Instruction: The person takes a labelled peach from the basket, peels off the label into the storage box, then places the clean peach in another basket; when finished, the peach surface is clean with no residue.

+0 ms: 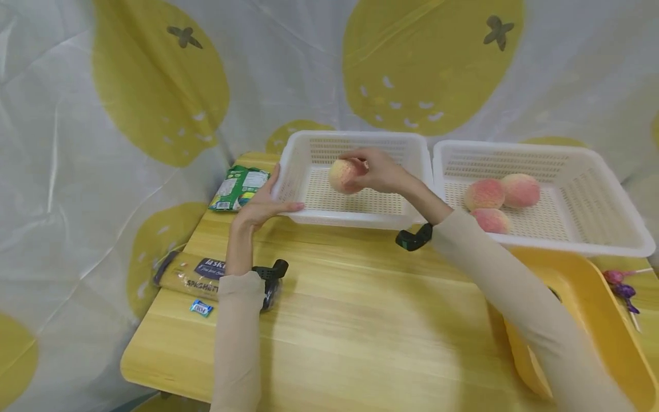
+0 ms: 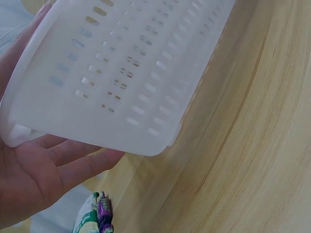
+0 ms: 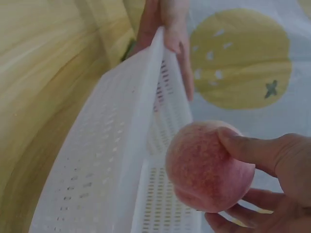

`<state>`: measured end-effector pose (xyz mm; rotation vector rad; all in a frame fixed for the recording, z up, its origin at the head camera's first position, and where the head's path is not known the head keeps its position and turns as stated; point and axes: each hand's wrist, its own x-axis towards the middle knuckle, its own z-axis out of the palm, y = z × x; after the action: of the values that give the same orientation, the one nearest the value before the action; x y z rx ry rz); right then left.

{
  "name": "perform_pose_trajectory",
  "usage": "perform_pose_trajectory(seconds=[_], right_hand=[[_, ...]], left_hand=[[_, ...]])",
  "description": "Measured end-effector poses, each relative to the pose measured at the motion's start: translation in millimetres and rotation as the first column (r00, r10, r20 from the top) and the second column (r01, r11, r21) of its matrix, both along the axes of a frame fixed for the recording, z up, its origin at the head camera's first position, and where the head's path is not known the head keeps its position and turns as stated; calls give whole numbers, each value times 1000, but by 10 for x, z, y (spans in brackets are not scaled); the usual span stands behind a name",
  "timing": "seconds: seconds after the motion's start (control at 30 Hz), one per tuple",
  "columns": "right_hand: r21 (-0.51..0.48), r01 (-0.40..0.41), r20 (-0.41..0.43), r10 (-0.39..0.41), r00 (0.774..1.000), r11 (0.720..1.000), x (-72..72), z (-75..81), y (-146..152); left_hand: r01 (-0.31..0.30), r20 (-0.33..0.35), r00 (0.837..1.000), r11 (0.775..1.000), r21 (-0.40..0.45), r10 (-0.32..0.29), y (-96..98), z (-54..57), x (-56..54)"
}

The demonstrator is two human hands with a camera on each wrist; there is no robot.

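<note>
My right hand (image 1: 378,170) holds a peach (image 1: 343,176) between thumb and fingers, over the left white plastic basket (image 1: 355,218). In the right wrist view the pink-red peach (image 3: 206,165) shows close up, with the thumb on its upper side and the fingers beneath. My left hand (image 1: 261,205) grips the near left corner of that same basket, its thumb along the front rim. From the left wrist view, the fingers (image 2: 82,162) lie against the outside of the perforated wall (image 2: 121,92).
Beside it, the right white basket (image 1: 546,243) contains three peaches (image 1: 521,190). A yellow bin (image 1: 582,286) stands in front, near lollipops (image 1: 620,283). At left lie a green snack packet (image 1: 238,187), a spaghetti bag (image 1: 190,276) and a small blue-wrapped candy (image 1: 201,308). A lemon-print curtain (image 1: 288,68) hangs behind.
</note>
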<state>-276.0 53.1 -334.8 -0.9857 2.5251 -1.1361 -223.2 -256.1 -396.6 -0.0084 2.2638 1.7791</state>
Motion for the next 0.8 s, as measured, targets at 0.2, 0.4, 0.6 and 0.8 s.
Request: perform_pose_trajectory(seconds=[0.2, 0.4, 0.6, 0.8], right_hand=[[-153, 31, -56, -40, 998, 988, 539, 258, 471], [-180, 81, -24, -87, 996, 980, 1079, 143, 889], [-173, 66, 3, -66, 998, 983, 1519, -162, 1152], [-155, 82, 35, -78, 996, 984, 1750, -526, 1208]], left_hand=[[12, 4, 1000, 1000, 3, -12, -39, 6, 9], [13, 14, 1000, 1000, -7, -13, -83, 14, 33], [40, -5, 999, 999, 31, -39, -75, 14, 6], [57, 2, 998, 997, 46, -57, -34, 4, -27]])
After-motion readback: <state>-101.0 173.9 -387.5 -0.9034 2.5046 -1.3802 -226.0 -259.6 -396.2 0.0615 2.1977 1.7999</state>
